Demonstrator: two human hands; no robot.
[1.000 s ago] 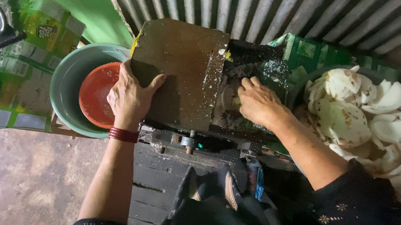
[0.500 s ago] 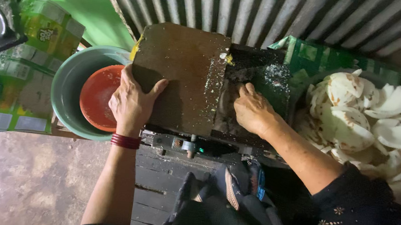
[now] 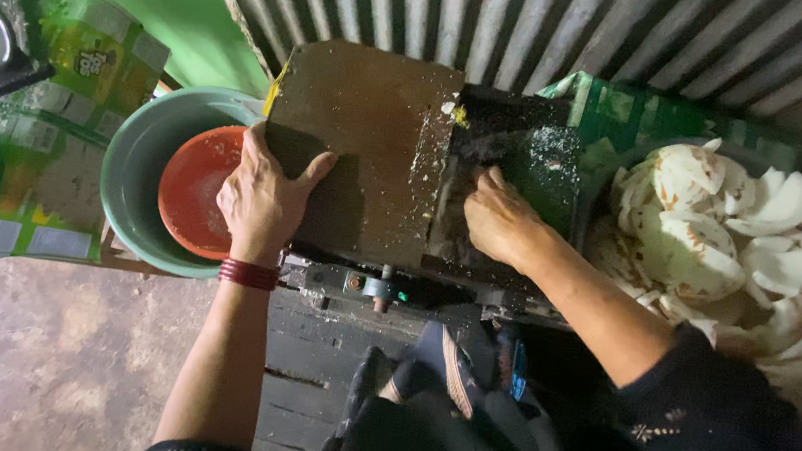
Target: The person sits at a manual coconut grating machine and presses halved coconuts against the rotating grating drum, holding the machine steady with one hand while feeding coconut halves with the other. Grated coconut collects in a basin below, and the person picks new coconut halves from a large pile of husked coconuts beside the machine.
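Since half a second ago, right hand (image 3: 502, 222) is pushing deeper, fingers pressing a coconut piece (image 3: 450, 223) into the grater opening; I am noting left hand (image 3: 263, 200) spread flat, bracing the brown cover (image 3: 370, 141).

Right hand's fingers (image 3: 483, 179) hidden inside grater opening (image 3: 489, 155).

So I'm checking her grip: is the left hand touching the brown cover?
Touching. The head view shows the left hand lying flat on the brown cover, thumb spread across its top and fingers over its left edge, with no gap.
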